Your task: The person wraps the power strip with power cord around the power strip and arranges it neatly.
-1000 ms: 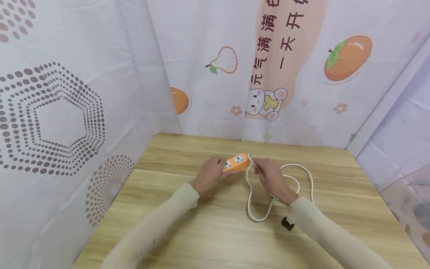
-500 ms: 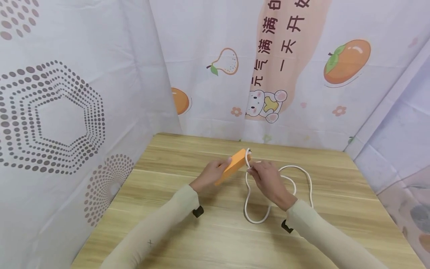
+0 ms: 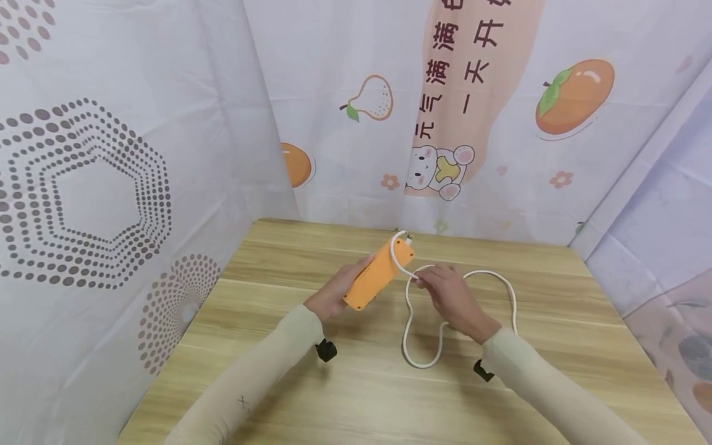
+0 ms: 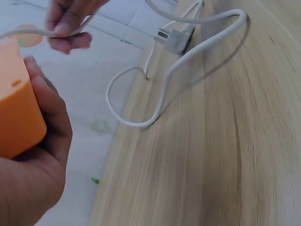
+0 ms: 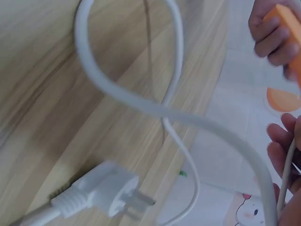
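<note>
An orange power strip [image 3: 374, 278] is held in my left hand [image 3: 335, 289], fingers wrapped round its body. In the head view its plain back with corner screws faces up, and the socket side is hidden. A white cord [image 3: 396, 259] leaves its far end and arcs over the back. My right hand [image 3: 449, 295] pinches this cord between thumb and fingers, a short way from the strip. In the right wrist view the cord's white plug [image 5: 115, 188] lies on the table, metal prongs showing.
The rest of the cord [image 3: 411, 346] lies in loose loops on the wooden table [image 3: 378, 402], around and under my right forearm. White printed curtains [image 3: 345, 154] stand at the back and both sides of the table.
My left hand has rolled the power strip from sockets up to its back facing up and tilted it. My right hand has drawn the cord a little toward me, bending it across the back.
</note>
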Motion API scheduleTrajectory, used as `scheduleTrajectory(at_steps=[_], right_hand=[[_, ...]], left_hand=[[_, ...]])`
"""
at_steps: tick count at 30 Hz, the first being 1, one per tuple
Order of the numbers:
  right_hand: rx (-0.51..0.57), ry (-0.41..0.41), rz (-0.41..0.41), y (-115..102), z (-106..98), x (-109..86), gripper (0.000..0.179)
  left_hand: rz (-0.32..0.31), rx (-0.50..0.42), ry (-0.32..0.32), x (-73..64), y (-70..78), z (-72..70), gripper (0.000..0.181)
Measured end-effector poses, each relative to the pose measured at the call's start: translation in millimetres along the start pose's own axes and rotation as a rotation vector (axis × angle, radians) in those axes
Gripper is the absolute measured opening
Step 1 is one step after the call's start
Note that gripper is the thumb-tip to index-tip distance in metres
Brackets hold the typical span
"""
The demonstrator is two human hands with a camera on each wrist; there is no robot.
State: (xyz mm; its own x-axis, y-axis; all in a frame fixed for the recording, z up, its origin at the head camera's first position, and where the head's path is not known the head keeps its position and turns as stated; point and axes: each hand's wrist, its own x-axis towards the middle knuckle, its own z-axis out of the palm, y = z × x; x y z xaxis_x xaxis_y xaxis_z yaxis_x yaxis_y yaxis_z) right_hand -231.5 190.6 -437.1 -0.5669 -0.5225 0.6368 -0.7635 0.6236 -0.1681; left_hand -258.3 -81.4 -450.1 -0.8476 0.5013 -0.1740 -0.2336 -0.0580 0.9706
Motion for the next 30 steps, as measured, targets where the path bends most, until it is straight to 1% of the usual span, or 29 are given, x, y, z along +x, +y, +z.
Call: scheduleTrajectory(at_steps=[3, 5, 7, 10, 12, 14, 17, 18, 20, 22, 24, 25, 27, 30], right_hand=[[0.029, -0.006, -0.003, 6, -3, -2.3, 0.017], [0.050, -0.001, -0.025, 11, -4, -3.5, 0.015], [0.054, -0.001, -0.051, 16, -5, -4.9, 0.014], [0.063, 0.005, -0.079, 24, -5, -6.4, 0.014], [0.056, 0.008, -0.092, 28, -6, -6.9, 0.017], [0.064, 0.005, -0.110, 30, -6, -6.3, 0.020], [0.067, -0.034, -0.145, 27, -8, -2.3, 0.024], [0.066, -0.050, -0.150, 25, -8, -0.2, 0.024], [0.063, -0.079, -0.155, 19, -9, 5.0, 0.023], [0.046, -0.103, -0.141, 13, -11, 10.0, 0.020], [0.025, -0.118, -0.119, 7, -13, 14.0, 0.017], [0.016, -0.125, -0.108, 4, -13, 15.4, 0.016], [-0.001, -0.140, -0.083, -1, -14, 17.2, 0.012], [-0.019, -0.147, -0.049, -7, -13, 17.5, 0.008]], left_hand=[[0.004, -0.007, -0.063, -2.7, 0.8, -3.8, 0.072], [0.000, 0.007, -0.103, -4.8, 0.5, -6.9, 0.071], [-0.013, -0.004, -0.143, -7.0, -0.4, -10.2, 0.069], [-0.018, 0.021, -0.192, -11.8, 0.0, -14.4, 0.067], [-0.014, 0.047, -0.220, -14.2, 1.4, -16.4, 0.066], [-0.011, 0.103, -0.244, -15.5, 3.5, -17.7, 0.066], [-0.037, 0.198, -0.293, -15.6, 6.1, -18.0, 0.060], [-0.051, 0.249, -0.309, -15.8, 7.1, -17.3, 0.059], [-0.066, 0.380, -0.333, -16.2, 9.7, -14.7, 0.057], [-0.076, 0.512, -0.338, -16.6, 12.5, -10.8, 0.056], [-0.083, 0.620, -0.314, -17.3, 14.4, -6.7, 0.057], [-0.085, 0.657, -0.297, -17.3, 14.5, -5.0, 0.056], [-0.086, 0.699, -0.264, -17.4, 14.2, -1.7, 0.057], [-0.075, 0.710, -0.214, -17.2, 12.4, 1.2, 0.056]])
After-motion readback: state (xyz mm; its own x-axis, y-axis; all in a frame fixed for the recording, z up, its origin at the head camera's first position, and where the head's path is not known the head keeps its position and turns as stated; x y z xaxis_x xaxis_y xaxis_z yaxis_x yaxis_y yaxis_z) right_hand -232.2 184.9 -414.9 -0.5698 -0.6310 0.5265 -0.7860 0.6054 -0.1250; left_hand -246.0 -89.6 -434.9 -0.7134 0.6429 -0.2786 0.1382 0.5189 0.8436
